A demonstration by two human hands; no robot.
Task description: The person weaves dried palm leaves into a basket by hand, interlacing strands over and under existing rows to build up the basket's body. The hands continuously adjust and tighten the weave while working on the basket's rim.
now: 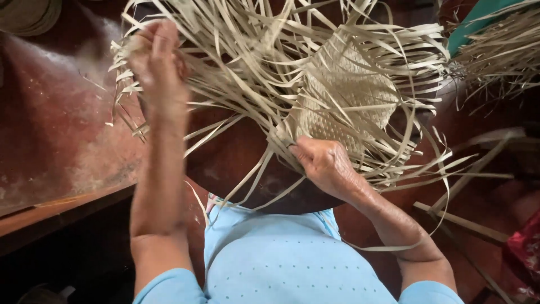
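A pale woven straw mat (343,93) with many long loose strips (253,62) fanning out rests on a dark rounded form (247,163). My right hand (323,164) pinches the near edge of the weave where strips meet. My left hand (157,59) is raised at the upper left, blurred, fingers closed around a bundle of loose strips pulled out to the left.
A reddish floor (50,129) lies at left, with a wooden plank edge (62,208) below it. Another bundle of straw strips (500,56) on a teal surface sits at the upper right. Wooden sticks (467,222) and a red cloth (526,247) are at lower right.
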